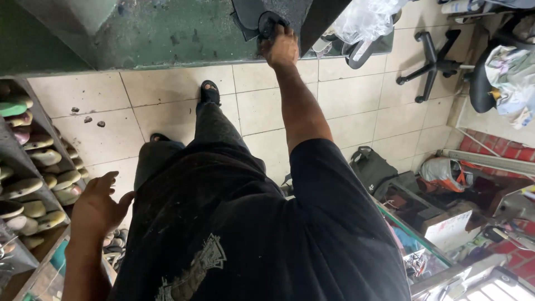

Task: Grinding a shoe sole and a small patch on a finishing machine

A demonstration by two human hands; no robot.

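Observation:
My right hand (280, 48) reaches far forward to the edge of a green work surface (167, 33) and grips a small black piece (270, 23) that lies against dark sheet material (284, 10). My left hand (99, 205) hangs low at my left side, fingers spread, holding nothing, close to a wooden rack of shoe lasts (33, 184). My dark shirt, trousers and sandalled feet (209, 91) fill the middle of the view.
Beige tiled floor (345, 106) lies below. A black office chair base (432, 61) and a crumpled plastic bag (365, 19) sit at upper right. A dark bag (370, 167), boxes and clutter crowd the right side beside a glass-topped counter (423, 245).

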